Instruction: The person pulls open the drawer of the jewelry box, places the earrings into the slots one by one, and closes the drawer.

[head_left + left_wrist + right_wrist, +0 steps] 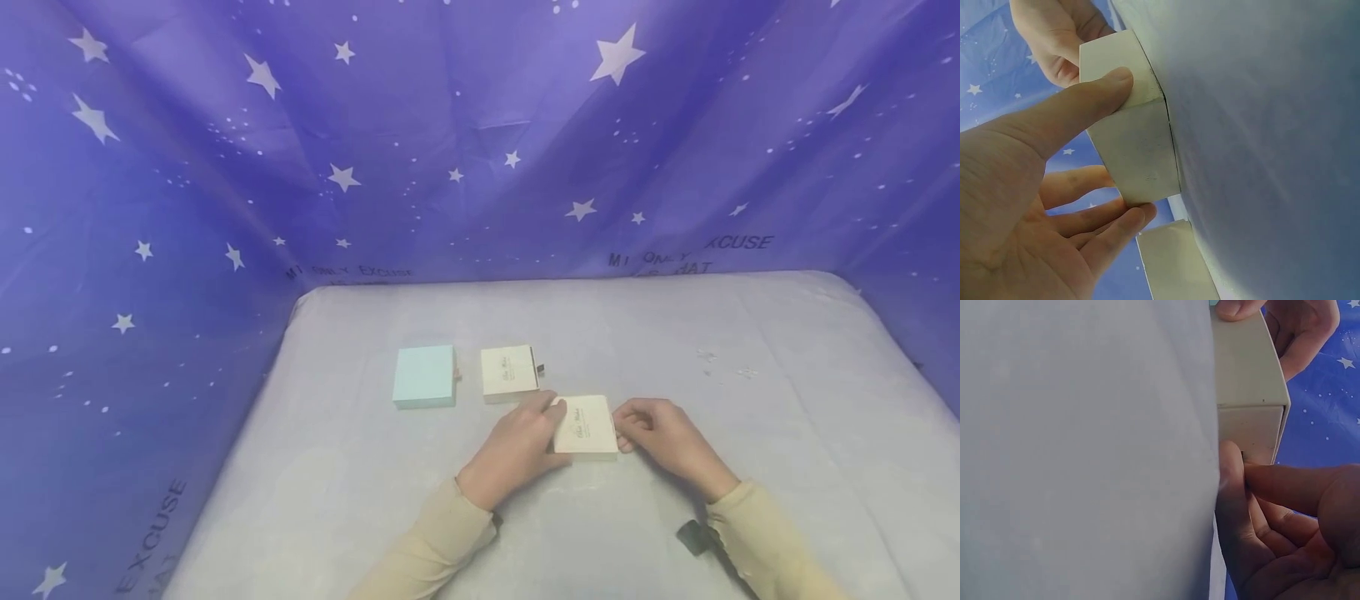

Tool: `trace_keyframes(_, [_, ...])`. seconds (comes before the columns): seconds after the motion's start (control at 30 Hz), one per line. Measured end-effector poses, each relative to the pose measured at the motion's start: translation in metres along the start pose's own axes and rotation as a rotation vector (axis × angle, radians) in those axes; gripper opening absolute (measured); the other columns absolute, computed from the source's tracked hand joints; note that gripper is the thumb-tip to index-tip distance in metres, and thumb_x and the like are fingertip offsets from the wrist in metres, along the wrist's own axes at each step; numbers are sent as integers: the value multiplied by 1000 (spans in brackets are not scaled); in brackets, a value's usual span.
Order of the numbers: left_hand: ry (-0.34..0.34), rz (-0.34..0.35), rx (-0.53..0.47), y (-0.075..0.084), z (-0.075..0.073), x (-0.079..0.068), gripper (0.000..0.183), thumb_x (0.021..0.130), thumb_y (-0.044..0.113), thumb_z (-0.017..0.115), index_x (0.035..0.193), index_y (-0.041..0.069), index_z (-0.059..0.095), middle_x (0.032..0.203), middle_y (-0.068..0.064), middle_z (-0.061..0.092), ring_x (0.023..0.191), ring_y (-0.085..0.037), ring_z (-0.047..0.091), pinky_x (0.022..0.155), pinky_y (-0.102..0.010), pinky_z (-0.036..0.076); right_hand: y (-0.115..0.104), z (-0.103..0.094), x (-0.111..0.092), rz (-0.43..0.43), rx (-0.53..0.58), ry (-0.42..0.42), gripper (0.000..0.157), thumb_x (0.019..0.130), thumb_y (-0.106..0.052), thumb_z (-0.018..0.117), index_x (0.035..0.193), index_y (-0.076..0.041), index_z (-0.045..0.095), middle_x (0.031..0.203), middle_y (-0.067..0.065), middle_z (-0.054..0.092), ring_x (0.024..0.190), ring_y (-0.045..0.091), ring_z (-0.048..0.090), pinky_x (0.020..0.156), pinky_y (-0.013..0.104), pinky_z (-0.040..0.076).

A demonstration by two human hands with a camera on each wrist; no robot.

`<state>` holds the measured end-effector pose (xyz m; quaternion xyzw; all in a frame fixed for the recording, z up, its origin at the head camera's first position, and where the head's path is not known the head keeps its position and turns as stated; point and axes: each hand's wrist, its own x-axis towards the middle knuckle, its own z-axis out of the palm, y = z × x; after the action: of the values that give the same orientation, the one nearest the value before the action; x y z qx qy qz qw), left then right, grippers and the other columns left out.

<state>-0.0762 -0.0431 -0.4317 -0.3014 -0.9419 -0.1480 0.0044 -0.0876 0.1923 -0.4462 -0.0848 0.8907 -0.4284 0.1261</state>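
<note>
A cream drawer-style box with small dark lettering on its lid lies on the covered table. My left hand grips its left end, thumb along the near side and fingers round the far part. At the opposite end, my right hand pinches with thumb and forefinger at the drawer front. A sliver of dark pull tab shows between those fingertips; the rest is hidden. The drawer front sits about level with the sleeve's edge.
Behind my left hand lies a second cream box with a dark tab on its right side. Farther left is a pale turquoise box with a pinkish tab. Small whitish bits lie at the right. A starry purple curtain hangs behind the table.
</note>
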Motion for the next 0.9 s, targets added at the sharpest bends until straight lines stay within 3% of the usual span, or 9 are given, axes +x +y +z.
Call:
trace_keyframes(0.13, [10, 7, 5, -1, 0, 0, 71, 78, 39, 82, 134, 2, 59, 136, -12, 57, 125, -23, 56, 106, -29, 48, 1, -2, 0, -7, 3, -9, 19, 94, -8, 63, 104, 7, 68, 80, 6, 74, 68, 15, 67, 64, 23, 55])
trace_keyframes(0.4, [21, 17, 5, -2, 2, 1, 71, 77, 41, 83, 132, 2, 60, 131, -9, 58, 119, -18, 58, 101, -24, 50, 3, -8, 2, -7, -38, -20, 20, 95, -10, 63, 104, 7, 68, 80, 5, 73, 68, 13, 67, 65, 22, 54])
trace_keyframes(0.53, [33, 16, 11, -2, 2, 1, 71, 76, 40, 84, 131, 3, 60, 130, -8, 59, 119, -17, 58, 100, -23, 51, 3, -10, 2, -9, -35, -35, 20, 93, -10, 64, 103, 7, 68, 80, 5, 74, 68, 14, 68, 68, 26, 57])
trace_keyframes(0.7, [44, 17, 8, -1, 2, 1, 71, 76, 39, 84, 132, 2, 60, 130, -9, 59, 120, -18, 58, 100, -24, 51, 3, -13, 3, -11, -56, -34, 19, 92, -10, 65, 102, 5, 70, 77, 3, 74, 69, 13, 68, 77, 39, 59])
trace_keyframes(0.9, [44, 17, 11, -1, 2, 1, 73, 75, 40, 84, 133, 2, 60, 130, -9, 60, 119, -18, 59, 100, -24, 51, 6, -15, 2, -20, -66, -36, 17, 91, -9, 65, 101, 3, 71, 77, 1, 73, 68, 13, 68, 76, 35, 59])
